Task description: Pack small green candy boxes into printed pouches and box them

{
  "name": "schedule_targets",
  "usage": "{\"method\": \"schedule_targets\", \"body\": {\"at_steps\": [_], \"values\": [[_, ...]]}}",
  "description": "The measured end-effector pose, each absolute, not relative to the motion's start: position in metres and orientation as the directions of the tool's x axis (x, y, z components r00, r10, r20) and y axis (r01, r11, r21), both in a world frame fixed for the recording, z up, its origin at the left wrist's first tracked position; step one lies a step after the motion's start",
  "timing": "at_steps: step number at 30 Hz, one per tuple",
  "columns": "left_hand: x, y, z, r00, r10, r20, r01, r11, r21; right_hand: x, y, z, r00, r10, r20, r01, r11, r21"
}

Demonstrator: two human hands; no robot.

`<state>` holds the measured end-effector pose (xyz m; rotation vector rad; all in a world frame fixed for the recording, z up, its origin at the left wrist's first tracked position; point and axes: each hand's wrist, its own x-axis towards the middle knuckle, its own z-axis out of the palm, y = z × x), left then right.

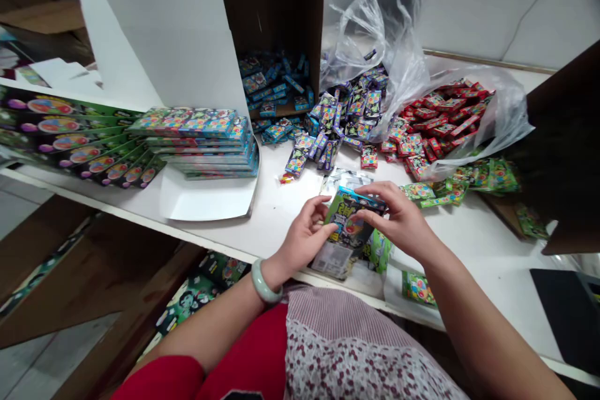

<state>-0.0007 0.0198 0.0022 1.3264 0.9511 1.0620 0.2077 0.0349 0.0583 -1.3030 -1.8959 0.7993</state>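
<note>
— Where is the printed packet [349, 229] held?
— Near the front edge of the table [274, 212], between both hands. Its left side is clasped in the left hand's [305, 234] grip, thumb across the front; its upper right is pinched in the right hand's [398, 219] partly curled grip. It is presumably steadied from both sides so that the top stays reachable.
— And the heaps?
— Red boxes [434, 122], purple boxes [356, 103] and blue boxes [276, 90] are grouped behind, probably so that colours are kept apart.

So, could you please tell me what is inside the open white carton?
A stack of flat, colourful printed packs sits in the open white carton; the lower packs' top faces and whatever lies beneath are covered.
</note>
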Motion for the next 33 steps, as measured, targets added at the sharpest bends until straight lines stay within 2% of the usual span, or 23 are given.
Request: {"method": "schedule_targets", "body": {"at_steps": [4, 9, 16, 25, 29, 31, 33], "values": [[-0.002, 0.008, -0.005, 0.291, 0.956, 0.022, -0.114, 0.011, 0.993, 0.206, 0.032, 0.058, -0.325, 0.924, 0.201, 0.565, 0.36, -0.742], [-0.008, 0.008, -0.002, 0.321, 0.944, 0.081, -0.094, -0.053, 0.994, 0.208, 0.033, 0.064, -0.409, 0.894, 0.182, 0.619, 0.418, -0.665], [-0.002, 0.031, 0.001, 0.406, 0.902, 0.147, -0.104, -0.115, 0.988, 0.215, 0.04, 0.065, -0.468, 0.871, 0.15, 0.603, 0.439, -0.666], [-0.009, 0.048, 0.016, 0.5, 0.855, 0.138, 0.058, -0.191, 0.98, 0.21, 0.038, 0.06, -0.431, 0.892, 0.135, 0.608, 0.397, -0.688], [-0.009, 0.05, 0.014, 0.515, 0.843, 0.153, 0.039, -0.202, 0.979, 0.209, 0.029, 0.052, -0.325, 0.921, 0.216, 0.609, 0.378, -0.697], [-0.009, 0.051, 0.011, 0.515, 0.846, 0.139, 0.025, -0.177, 0.984, 0.21, 0.02, 0.043, -0.16, 0.938, 0.306, 0.586, 0.34, -0.735], [-0.009, 0.05, 0.008, 0.51, 0.851, 0.12, 0.006, -0.143, 0.99, 0.211, 0.01, 0.034, 0.053, 0.942, 0.333, 0.509, 0.261, -0.82]]}}
